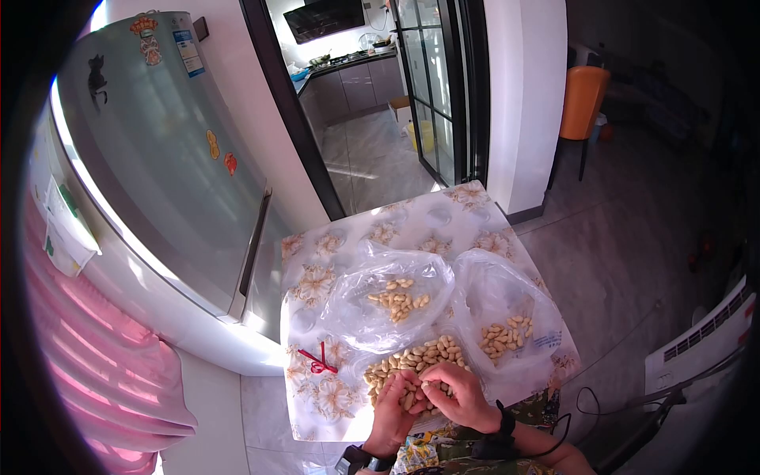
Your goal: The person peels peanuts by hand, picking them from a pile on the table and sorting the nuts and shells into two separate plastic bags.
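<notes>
Both of my hands are close together over a heap of unshelled peanuts (435,349) at the table's near edge. My left hand (389,412) is closed, its fingers curled around peanuts by the fingertips. Facing it, my right hand (461,398) pinches a pale peanut (428,385) between thumb and fingers. Beyond the heap lies a clear plastic bag (348,305) with a small group of peanuts (400,304) on it. A second clear bag (483,277) to the right holds more peanuts (503,336). What holds the heap is mostly hidden.
A floral cloth covers the table (326,400). A red ribbon (318,361) lies at its left. The fridge (166,158) stands to the left, with a pink cloth (103,348) near it. Behind are an open glass door (427,87) and an orange chair (584,103).
</notes>
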Demonstrator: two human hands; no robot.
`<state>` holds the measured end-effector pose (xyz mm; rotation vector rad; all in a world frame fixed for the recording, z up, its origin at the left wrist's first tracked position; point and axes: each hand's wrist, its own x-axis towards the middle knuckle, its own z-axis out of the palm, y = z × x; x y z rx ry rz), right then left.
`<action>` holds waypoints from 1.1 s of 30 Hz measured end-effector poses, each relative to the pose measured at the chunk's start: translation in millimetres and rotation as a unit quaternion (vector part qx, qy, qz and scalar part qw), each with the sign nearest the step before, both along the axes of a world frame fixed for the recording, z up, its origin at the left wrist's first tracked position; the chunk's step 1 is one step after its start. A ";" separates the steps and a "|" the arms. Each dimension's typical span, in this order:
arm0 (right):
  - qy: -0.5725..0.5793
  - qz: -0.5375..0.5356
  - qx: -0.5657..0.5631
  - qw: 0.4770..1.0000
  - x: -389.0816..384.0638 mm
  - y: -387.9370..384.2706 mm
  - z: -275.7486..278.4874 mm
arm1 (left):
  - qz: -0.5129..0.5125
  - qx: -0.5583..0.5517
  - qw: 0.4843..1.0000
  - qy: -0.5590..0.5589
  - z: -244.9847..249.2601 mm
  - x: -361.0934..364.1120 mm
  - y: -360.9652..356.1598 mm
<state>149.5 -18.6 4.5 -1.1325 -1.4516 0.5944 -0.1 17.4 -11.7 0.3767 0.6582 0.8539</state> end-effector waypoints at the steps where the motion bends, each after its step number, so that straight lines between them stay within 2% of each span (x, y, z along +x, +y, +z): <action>1: 0.032 0.007 -0.030 0.999 -0.4 -1.0 -0.9 | -0.008 0.003 1.000 -0.022 -2.9 -1.5 1.9; 3: 0.035 0.010 -0.036 0.999 -1.0 -1.7 -2.8 | -0.017 0.006 0.999 -0.044 -3.8 -2.0 3.1; 5: 0.038 0.014 -0.041 0.998 -0.5 -1.1 -4.4 | -0.013 0.008 1.000 -0.008 -1.5 -1.1 3.4; 11: -0.020 0.003 -0.003 1.000 0.3 -0.4 -2.1 | -0.018 0.005 0.999 -0.027 -2.2 -2.8 1.7; 16: 0.011 -0.006 -0.057 0.998 -3.0 -1.8 -0.2 | -0.027 0.024 0.999 -0.023 -6.8 -2.5 0.6; 18: 0.007 -0.010 -0.049 0.999 -4.8 -0.6 1.2 | -0.023 0.027 0.999 -0.018 -6.0 -2.1 -0.2; 20: 0.003 -0.015 -0.042 0.999 -5.1 0.0 0.6 | -0.025 0.024 0.998 -0.061 -5.8 -3.2 -0.4; 23: -0.015 -0.010 -0.041 0.999 -4.2 0.3 -2.0 | -0.022 0.027 0.999 -0.041 -3.1 -2.9 -0.7; 26: 0.035 0.006 -0.069 0.997 -3.1 0.1 6.5 | -0.001 0.001 1.000 -0.030 1.2 -0.6 -0.4; 28: -0.044 -0.008 0.012 0.999 1.6 6.1 18.6 | -0.010 0.009 0.999 -0.041 -4.8 -2.3 3.1; 33: -0.044 -0.028 0.034 0.998 12.6 28.3 51.3 | -0.001 0.012 0.999 -0.036 -1.0 0.1 1.7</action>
